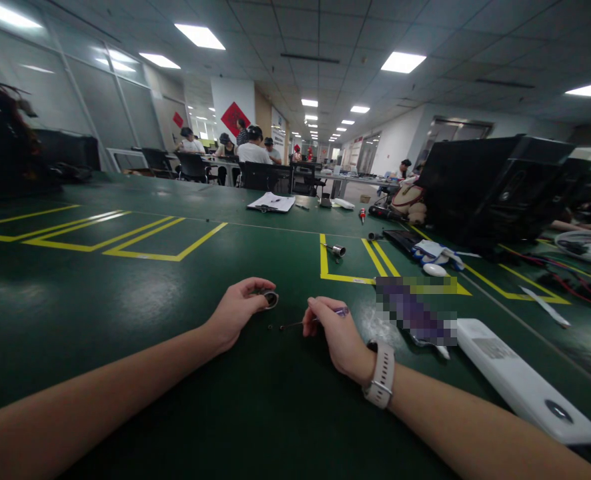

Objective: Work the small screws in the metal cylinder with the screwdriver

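Between the thumb and fingers of my left hand (243,308) is a small round metal ring (271,300), tilted on its edge. My right hand (335,333), with a light watch on the wrist, grips a thin screwdriver (295,325) whose shaft points left. Its tip is close to a tiny ring-like part (270,327) on the green table (190,413). Farther back, a metal cylindrical part (339,251) lies inside a yellow-taped area.
On the right are a long white device (525,383), a blurred purple packet (415,312), a white oval object (434,270), gloves (438,253) and black equipment (490,187). A clipboard (271,202) and a red screwdriver (362,215) lie farther back. People sit beyond the table.
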A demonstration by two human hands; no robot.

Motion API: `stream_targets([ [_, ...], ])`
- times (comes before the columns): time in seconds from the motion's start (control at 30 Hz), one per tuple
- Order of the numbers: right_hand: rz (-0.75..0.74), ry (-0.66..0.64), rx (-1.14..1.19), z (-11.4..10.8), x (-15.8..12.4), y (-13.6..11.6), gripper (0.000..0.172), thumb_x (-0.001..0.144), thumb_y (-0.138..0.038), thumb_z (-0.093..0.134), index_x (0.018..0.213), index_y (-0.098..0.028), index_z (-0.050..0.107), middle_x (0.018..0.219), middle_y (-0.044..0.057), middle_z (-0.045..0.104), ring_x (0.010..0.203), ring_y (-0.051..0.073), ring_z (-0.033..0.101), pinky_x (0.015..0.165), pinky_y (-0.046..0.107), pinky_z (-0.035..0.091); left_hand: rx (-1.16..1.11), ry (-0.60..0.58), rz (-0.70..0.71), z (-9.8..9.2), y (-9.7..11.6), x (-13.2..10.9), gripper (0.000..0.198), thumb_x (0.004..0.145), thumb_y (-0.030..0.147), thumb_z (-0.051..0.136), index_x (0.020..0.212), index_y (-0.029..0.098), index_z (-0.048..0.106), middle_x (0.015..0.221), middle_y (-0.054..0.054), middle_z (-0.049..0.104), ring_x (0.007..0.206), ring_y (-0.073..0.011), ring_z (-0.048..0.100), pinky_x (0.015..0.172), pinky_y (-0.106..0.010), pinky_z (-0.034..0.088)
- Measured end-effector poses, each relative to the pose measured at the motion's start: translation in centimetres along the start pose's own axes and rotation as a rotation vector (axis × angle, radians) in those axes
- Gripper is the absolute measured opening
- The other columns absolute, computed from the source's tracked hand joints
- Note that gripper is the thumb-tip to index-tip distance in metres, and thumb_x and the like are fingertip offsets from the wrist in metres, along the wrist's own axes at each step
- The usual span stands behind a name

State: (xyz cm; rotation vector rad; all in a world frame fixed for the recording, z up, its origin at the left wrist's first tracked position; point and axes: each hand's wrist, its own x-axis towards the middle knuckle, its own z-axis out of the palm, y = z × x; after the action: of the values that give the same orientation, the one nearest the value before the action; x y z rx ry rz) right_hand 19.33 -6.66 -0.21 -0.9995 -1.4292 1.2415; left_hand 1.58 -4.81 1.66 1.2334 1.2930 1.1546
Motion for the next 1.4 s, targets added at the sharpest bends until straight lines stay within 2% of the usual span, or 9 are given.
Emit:
stream_targets([
  [0.1,-0.08,-0.016,-0.219,0.1,-0.7,-0.7,0.035,0.086,-0.033,0.04,0.058,-0.016,0.054,0.051,-0.001,0.052,0.051,0.012,0.05,0.053,0.024,0.038,0.004,-0.003,0.009,0.0,0.1,-0.1,0.029,0.06,0.014,0.062,0.089,0.015,0.061,0.088,-0.006,0.067,0.089,-0.0223,0.063,0.086,-0.038,0.046],
  [0.2,-0.264,-0.039,-0.478,0.5,-1.5,-1.6,0.035,0.086,-0.027,0.04,0.055,-0.017,0.052,0.053,-0.001,0.052,0.053,0.011,0.05,0.055,0.025,0.037,-0.01,-0.008,0.037,0.0,-0.1,0.0,0.028,0.06,0.015,0.063,0.087,0.015,0.06,0.087,-0.005,0.067,0.088,-0.022,0.064,0.085,-0.037,0.047],
  [0.3,-0.361,-0.033,-0.6,0.8,-1.9,-2.1,0.037,0.086,-0.025,0.04,0.051,-0.017,0.049,0.05,-0.002,0.049,0.051,0.011,0.049,0.056,0.025,0.035,-0.002,-0.013,0.051,-0.1,-0.3,0.1,0.026,0.06,0.015,0.064,0.086,0.015,0.06,0.085,-0.006,0.067,0.086,-0.0222,0.064,0.084,-0.039,0.047],
  [0.5,-0.134,0.02,-0.443,0.4,-1.4,-1.8,0.039,0.085,-0.029,0.039,0.049,-0.017,0.048,0.043,-0.003,0.044,0.043,0.01,0.046,0.045,0.023,0.032,0.016,-0.023,0.054,0.0,-0.1,-0.2,0.026,0.061,0.018,0.065,0.086,0.015,0.06,0.083,-0.005,0.067,0.086,-0.023,0.064,0.085,-0.04,0.047],
  [0.6,-0.112,0.001,-0.342,0.3,-1.2,-1.3,0.037,0.087,-0.031,0.039,0.055,-0.017,0.052,0.046,-0.003,0.047,0.045,0.01,0.048,0.047,0.022,0.035,0.026,-0.041,0.057,0.0,0.2,-0.5,0.027,0.061,0.017,0.065,0.087,0.015,0.06,0.084,-0.005,0.067,0.086,-0.0231,0.064,0.086,-0.041,0.046],
  [0.73,-0.195,-0.053,-0.332,0.4,-1.4,-1.1,0.036,0.088,-0.032,0.04,0.06,-0.016,0.054,0.051,-0.002,0.05,0.051,0.01,0.049,0.051,0.022,0.038,0.025,-0.061,0.043,-0.1,0.5,-0.7,0.025,0.062,0.016,0.063,0.087,0.015,0.06,0.088,-0.005,0.067,0.089,-0.0226,0.063,0.086,-0.038,0.047],
  [1.07,-0.622,-0.043,-0.51,0.7,-2.9,-2.2,0.023,0.089,-0.021,0.038,0.075,-0.017,0.055,0.072,0.003,0.057,0.069,0.014,0.052,0.066,0.029,0.04,-0.058,-0.064,0.001,0.3,1.2,-1.6,0.021,0.063,0.017,0.064,0.083,0.015,0.06,0.091,-0.006,0.067,0.09,-0.0226,0.063,0.083,-0.037,0.05],
  [1.27,-0.698,-0.1,-0.625,0.8,-3.2,-2.4,0.017,0.087,-0.017,0.039,0.078,-0.017,0.054,0.073,0.004,0.057,0.071,0.016,0.052,0.069,0.031,0.039,0.006,-0.068,0.007,0.7,1.7,-2.5,0.02,0.063,0.018,0.063,0.082,0.016,0.062,0.09,-0.007,0.068,0.09,-0.024,0.063,0.079,-0.037,0.051],
  [1.4,-0.713,-0.081,-0.672,0.9,-3.3,-2.3,0.018,0.086,-0.016,0.038,0.077,-0.017,0.053,0.072,0.004,0.057,0.07,0.016,0.052,0.068,0.031,0.039,0.033,-0.083,0.051,0.8,1.5,-2.6,0.02,0.062,0.018,0.061,0.082,0.017,0.063,0.086,-0.006,0.069,0.086,-0.0228,0.063,0.077,-0.036,0.051],
])
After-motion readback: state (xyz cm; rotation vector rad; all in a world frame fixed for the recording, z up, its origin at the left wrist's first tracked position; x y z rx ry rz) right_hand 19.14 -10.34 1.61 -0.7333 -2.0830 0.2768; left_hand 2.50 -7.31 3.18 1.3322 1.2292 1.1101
